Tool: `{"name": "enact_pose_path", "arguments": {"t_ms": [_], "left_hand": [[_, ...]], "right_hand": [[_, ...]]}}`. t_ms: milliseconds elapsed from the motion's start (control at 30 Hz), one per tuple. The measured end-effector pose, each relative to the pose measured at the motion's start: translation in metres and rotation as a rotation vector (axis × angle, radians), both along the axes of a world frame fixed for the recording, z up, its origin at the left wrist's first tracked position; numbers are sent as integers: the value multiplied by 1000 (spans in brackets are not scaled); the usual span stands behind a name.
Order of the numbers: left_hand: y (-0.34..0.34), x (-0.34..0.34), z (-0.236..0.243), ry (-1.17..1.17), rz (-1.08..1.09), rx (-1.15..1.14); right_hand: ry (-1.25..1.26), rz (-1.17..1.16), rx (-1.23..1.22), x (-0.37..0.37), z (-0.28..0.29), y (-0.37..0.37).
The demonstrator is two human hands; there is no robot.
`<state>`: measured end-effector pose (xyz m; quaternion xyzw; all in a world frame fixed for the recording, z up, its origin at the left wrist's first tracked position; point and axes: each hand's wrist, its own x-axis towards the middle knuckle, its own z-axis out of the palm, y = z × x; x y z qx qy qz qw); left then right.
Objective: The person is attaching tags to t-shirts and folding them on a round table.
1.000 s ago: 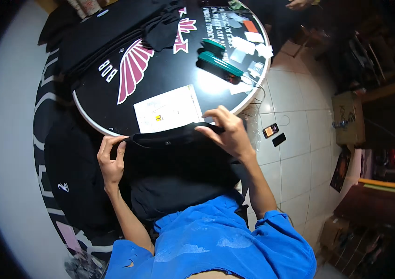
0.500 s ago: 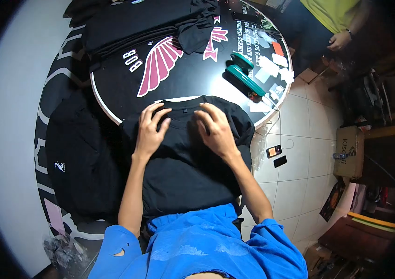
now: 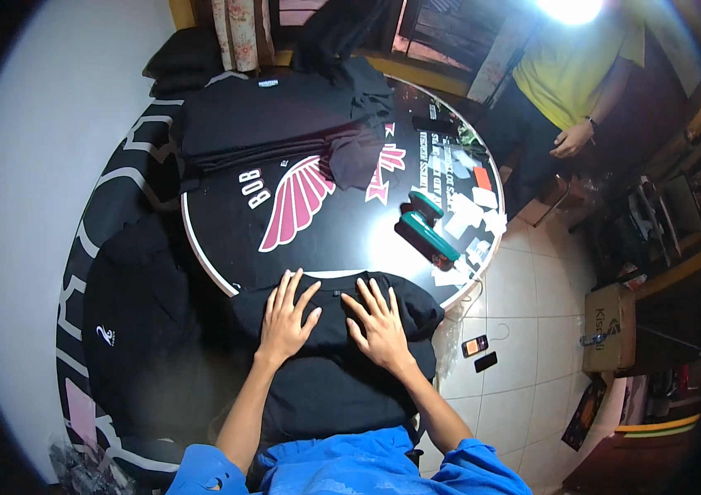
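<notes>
A black T-shirt [image 3: 334, 384] hangs over the near edge of the round table, its collar lying on the tabletop and its lower part toward my lap. My left hand [image 3: 289, 322] lies flat on the shirt at the left of the collar, fingers spread. To the right of the collar, my right hand [image 3: 378, 324] rests with spread fingers on the cloth. Neither hand grips anything. A small label shows inside the neckline between them. Beyond the right hand lies a green handheld steamer or iron-like tool [image 3: 426, 233], its exact kind unclear.
A stack of folded black shirts [image 3: 276, 115] covers the table's far left. Paper tags [image 3: 466, 216] are scattered at its right side. Another black garment [image 3: 140, 330] lies at left. A person in yellow [image 3: 569, 74] stands beyond. Two phones [image 3: 475, 346] lie on the tiled floor.
My view has tilted up, so the table sits lower in the picture. Both hands have gone from curled fingers at the collar to lying flatter and spread on the shirt.
</notes>
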<state>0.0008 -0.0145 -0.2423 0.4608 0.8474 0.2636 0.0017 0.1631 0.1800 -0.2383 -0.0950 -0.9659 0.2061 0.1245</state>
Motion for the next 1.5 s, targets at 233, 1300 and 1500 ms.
{"name": "enact_pose_path", "arguments": {"t_ms": [233,1300,1500], "left_hand": [[-1,-2,-3,22,-56,159],[24,25,3,42,40,202],[21,18,0,15,73,109]], "right_hand": [[123,4,65,1,-6,-2],[149,0,1,-30,-3,-14],[121,-42,-22,-28,4,-13]]}}
